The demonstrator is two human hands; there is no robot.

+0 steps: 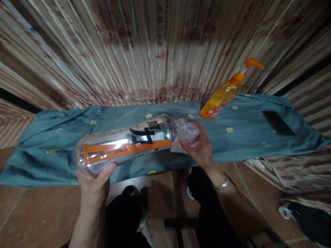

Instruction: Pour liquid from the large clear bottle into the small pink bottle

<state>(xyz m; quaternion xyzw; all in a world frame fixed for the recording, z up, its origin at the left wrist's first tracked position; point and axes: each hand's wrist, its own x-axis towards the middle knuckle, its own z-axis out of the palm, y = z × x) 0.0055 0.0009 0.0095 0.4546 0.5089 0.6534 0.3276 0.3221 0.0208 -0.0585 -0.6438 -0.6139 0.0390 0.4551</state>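
Note:
My left hand [95, 182] is wrapped round the base end of a large clear bottle [129, 141] with a silver and orange label. The bottle lies tilted in the air, its neck toward the right. My right hand [201, 148] grips a small clear container [190, 132] with a pink part. The container's rounded opening is at the mouth of the large bottle; whether they touch is hard to tell. Under my right hand a pale flat item [179, 148] shows partly on the green cloth.
A green patterned cloth [64, 137] covers the long narrow table. An orange pump bottle [221, 98] stands behind, right of my hands. A dark phone [278, 123] lies at the right. Pleated curtains [160, 51] hang behind.

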